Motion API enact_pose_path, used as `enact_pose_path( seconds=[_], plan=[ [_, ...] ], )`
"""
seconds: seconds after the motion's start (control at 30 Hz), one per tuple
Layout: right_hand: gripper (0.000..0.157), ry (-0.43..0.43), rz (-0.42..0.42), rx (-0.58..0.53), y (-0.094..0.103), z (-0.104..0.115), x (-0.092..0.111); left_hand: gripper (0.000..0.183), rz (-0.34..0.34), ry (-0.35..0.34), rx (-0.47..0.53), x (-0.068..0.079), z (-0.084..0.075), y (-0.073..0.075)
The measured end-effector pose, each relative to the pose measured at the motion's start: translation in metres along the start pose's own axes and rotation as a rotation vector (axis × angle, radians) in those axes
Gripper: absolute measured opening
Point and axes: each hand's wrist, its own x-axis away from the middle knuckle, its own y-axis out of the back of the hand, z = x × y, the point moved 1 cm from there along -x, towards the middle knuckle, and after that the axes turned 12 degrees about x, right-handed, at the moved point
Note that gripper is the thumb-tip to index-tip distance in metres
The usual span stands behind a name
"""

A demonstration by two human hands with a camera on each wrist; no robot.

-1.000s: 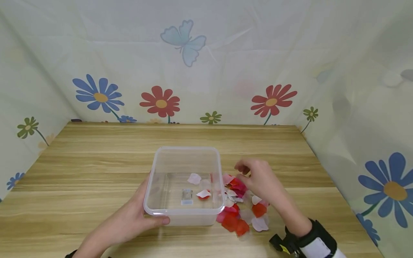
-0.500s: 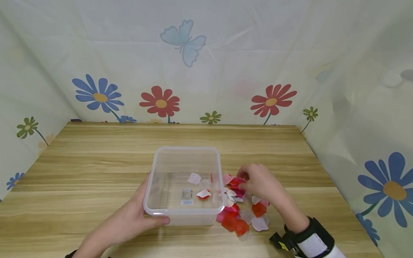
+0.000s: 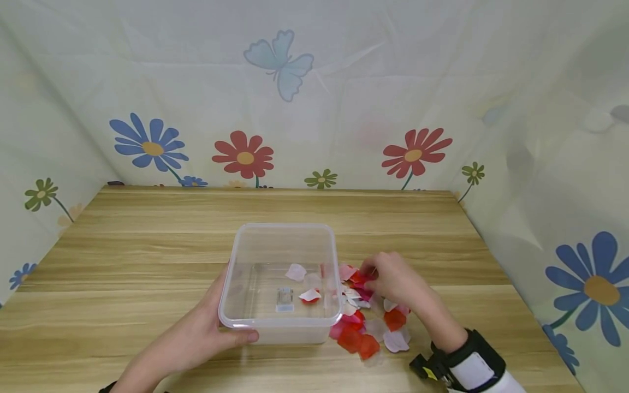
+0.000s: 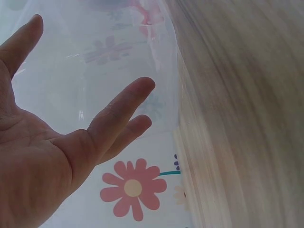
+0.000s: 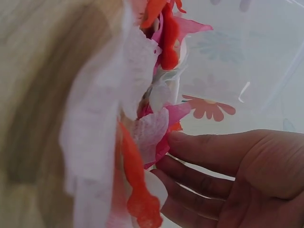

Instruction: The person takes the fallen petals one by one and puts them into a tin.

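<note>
A clear plastic box (image 3: 275, 333) stands without a lid on the wooden table. My left hand (image 3: 206, 327) rests against its left side, the thumb on the front wall; in the left wrist view the fingers (image 4: 114, 114) are straight and spread. Right of the box lies a loose heap of red, pink and white artificial petals (image 3: 351, 335). At the heap's far side my right hand (image 3: 398, 278) reaches down. In the right wrist view its thumb and fingertips pinch the edge of a magenta petal (image 5: 162, 149). Inside the box lie a few white and red petals (image 3: 296, 272).
A wood-grain table (image 3: 162, 229) extends behind and left of the box. Flower-printed curtains (image 3: 344, 82) enclose the back and both sides. A black strap with a device (image 3: 457, 360) sits on the right wrist.
My right hand has lowered slightly into the petal heap, and its thumb and fingers have closed on a petal. The left hand and the box stay in place.
</note>
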Motion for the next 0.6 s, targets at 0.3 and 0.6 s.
enact_pose_path(
  seconds=[0.3, 0.6],
  plan=[
    [0.015, -0.012, 0.020, -0.020, -0.005, -0.002, -0.001, 0.119, 0.003, -0.003, 0.036, 0.002, -0.019, -0.001],
    [0.015, 0.025, 0.008, -0.005, -0.007, -0.002, -0.001, 0.123, 0.007, -0.013, 0.017, 0.000, 0.006, 0.002]
  ],
)
